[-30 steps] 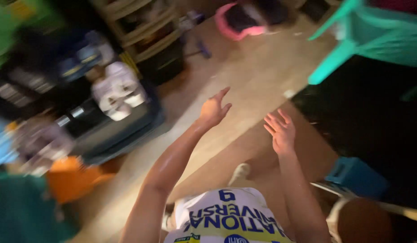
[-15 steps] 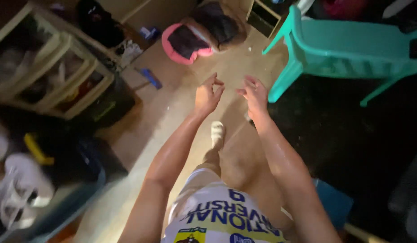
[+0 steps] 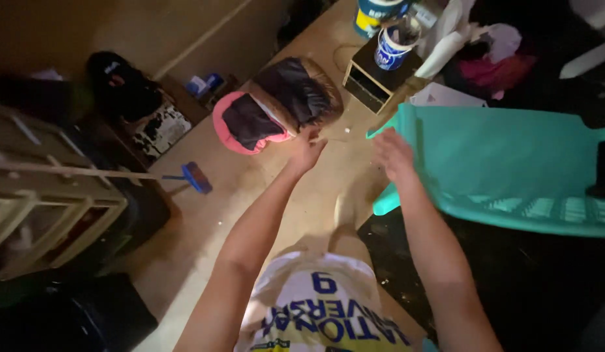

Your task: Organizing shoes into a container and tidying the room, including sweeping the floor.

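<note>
Both arms stretch forward over the tan floor [image 3: 276, 215]. The left hand [image 3: 307, 148], fingers loosely curled and empty, nears the pink-rimmed cushion [image 3: 250, 124] on the floor. The right hand [image 3: 392, 153], fingers together, touches the teal plastic chair [image 3: 511, 163]; gripping either likely needs a further reach.

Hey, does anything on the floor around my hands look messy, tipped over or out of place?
Yes. A broom lies flat across the floor, and small white bits are scattered near the teal plastic chair. Both hands, left and right, are empty.
</note>
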